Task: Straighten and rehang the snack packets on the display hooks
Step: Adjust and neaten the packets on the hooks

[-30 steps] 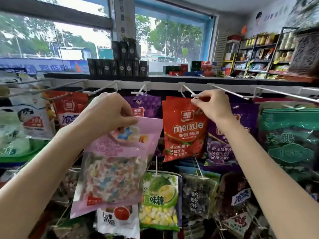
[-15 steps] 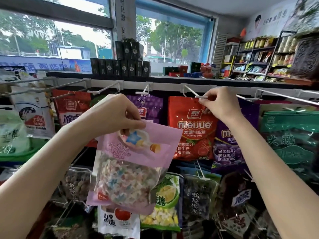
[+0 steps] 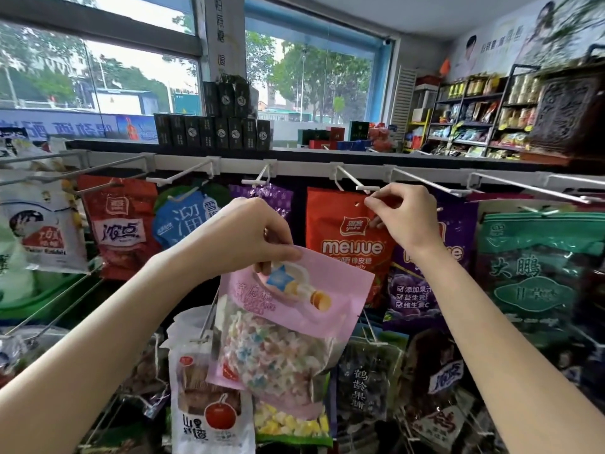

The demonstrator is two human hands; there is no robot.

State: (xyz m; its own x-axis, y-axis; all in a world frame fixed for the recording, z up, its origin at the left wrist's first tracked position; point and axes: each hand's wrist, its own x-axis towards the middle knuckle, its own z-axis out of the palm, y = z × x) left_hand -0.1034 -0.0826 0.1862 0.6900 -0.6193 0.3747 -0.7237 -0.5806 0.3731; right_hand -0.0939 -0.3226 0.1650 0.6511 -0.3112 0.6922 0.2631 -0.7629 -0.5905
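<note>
My left hand (image 3: 252,237) grips the top edge of a pink candy packet (image 3: 288,329), which hangs tilted in front of the lower rows. My right hand (image 3: 402,217) pinches the top of a red Meijue gummy packet (image 3: 347,244), just under the tip of a white display hook (image 3: 355,181). The red packet's hang hole shows beside my fingertips, below the hook tip. A purple gummy packet (image 3: 422,290) hangs behind my right wrist.
A white rail (image 3: 294,165) carries several hooks, some bare. Red (image 3: 119,224), blue (image 3: 183,217) and green (image 3: 540,273) packets hang along it. More packets hang on the lower rows, and a white hawthorn packet (image 3: 209,404) sits below. Black boxes (image 3: 212,132) stand on the ledge.
The pink packet in my left hand has shifted right and tilted more. My right hand has kept its pinch on the red packet's top near the hook tip.
</note>
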